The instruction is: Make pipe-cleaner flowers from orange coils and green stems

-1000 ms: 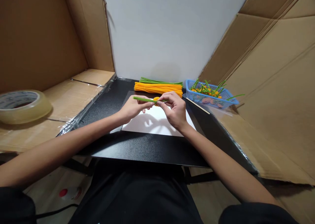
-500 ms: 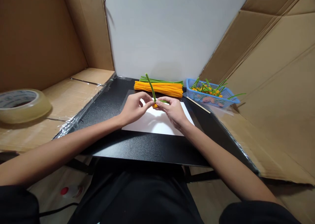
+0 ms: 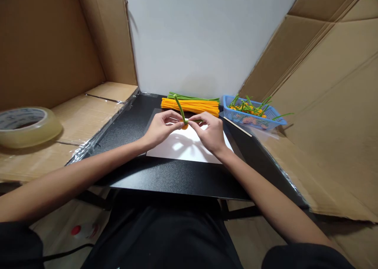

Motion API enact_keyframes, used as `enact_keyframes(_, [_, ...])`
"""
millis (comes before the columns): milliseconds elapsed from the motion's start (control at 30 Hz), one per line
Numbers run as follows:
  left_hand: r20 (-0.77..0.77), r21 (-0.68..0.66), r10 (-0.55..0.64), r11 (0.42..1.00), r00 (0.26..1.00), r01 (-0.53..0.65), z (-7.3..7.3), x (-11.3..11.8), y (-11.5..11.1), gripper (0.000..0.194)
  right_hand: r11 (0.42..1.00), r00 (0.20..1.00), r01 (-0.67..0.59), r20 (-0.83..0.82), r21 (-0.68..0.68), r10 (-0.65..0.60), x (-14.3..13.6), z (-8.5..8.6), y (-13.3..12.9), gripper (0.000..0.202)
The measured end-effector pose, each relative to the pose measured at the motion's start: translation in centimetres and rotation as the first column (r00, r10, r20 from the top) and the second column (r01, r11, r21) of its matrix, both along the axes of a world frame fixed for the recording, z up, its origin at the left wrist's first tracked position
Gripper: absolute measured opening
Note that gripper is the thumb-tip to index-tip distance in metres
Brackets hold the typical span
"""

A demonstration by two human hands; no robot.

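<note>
Over a white sheet [image 3: 189,145], my left hand [image 3: 161,129] pinches a small orange piece [image 3: 184,126] from its left side. A green fuzzy stem [image 3: 179,106] rises from the orange piece and leans to the left. My right hand [image 3: 210,133] is closed at the right of the piece, thumb and forefinger together on a second green length that runs toward the right. Behind the hands lie a bundle of orange fuzzy stems [image 3: 195,104] and some green stems [image 3: 212,99].
A blue basket [image 3: 254,121] of orange and green pieces stands at the back right, with a thin pale stick [image 3: 238,127] beside it. A large tape roll [image 3: 49,129] lies on cardboard at the left. Cardboard walls flank the black table [image 3: 174,176].
The upright green stem has dropped slightly and shows a more bent tip. My right hand has turned a little, its fingers shifting around the green length.
</note>
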State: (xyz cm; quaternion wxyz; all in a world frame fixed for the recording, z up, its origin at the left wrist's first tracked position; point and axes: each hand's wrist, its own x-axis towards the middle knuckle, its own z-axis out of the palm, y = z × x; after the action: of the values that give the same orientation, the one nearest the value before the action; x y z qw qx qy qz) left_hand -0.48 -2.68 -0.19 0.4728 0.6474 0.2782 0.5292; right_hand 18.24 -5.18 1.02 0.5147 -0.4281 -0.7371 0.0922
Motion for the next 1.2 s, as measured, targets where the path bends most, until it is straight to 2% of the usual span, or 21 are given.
enact_keyframes(100, [-0.019, 0.023, -0.010, 1.000, 1.000, 0.010, 0.0, -0.1, -0.1, 0.035, 0.999, 0.998, 0.005, 0.061, 0.042, -0.007, 0.1, 0.0, -0.2, 0.009])
enact_keyframes(300, [-0.101, 0.258, 0.047, 0.966, 0.994, -0.020, 0.3, -0.2, -0.7, 0.029, 0.993, 0.992, 0.019, 0.121, 0.118, -0.033, -0.1, -0.1, -0.5, 0.010])
enact_keyframes(433, [-0.127, 0.327, 0.055, 0.945, 0.990, -0.011, 0.4, -0.3, -1.0, 0.027, 0.992, 0.994, 0.033, 0.103, 0.122, -0.046, -0.4, -0.2, -0.8, 0.011])
enact_keyframes(633, [-0.088, 0.209, 0.055, 0.977, 0.995, -0.035, 0.2, -0.1, -1.1, 0.037, 0.986, 0.998, 0.031, 0.057, 0.163, -0.041, -0.7, -0.1, -1.1, 0.011])
enact_keyframes(867, [-0.029, 0.067, 0.122, 0.991, 0.992, -0.119, 0.3, 0.0, -0.6, 0.044, 0.980, 0.978, 0.067, 0.180, 0.187, -0.101, 0.3, 0.3, -0.3, 0.011])
enact_keyframes(1067, [-0.085, 0.065, 0.096, 0.994, 0.992, -0.090, 0.2, -0.1, -0.7, 0.041, 0.984, 0.972, 0.074, 0.209, 0.162, -0.107, 0.0, -0.1, -0.6, 0.017])
enact_keyframes(1200, [-0.078, 0.074, 0.084, 0.994, 0.993, -0.079, 0.2, -0.2, -0.8, 0.041, 0.989, 0.983, 0.027, 0.176, 0.147, -0.053, -0.5, -0.7, -0.9, 0.018])
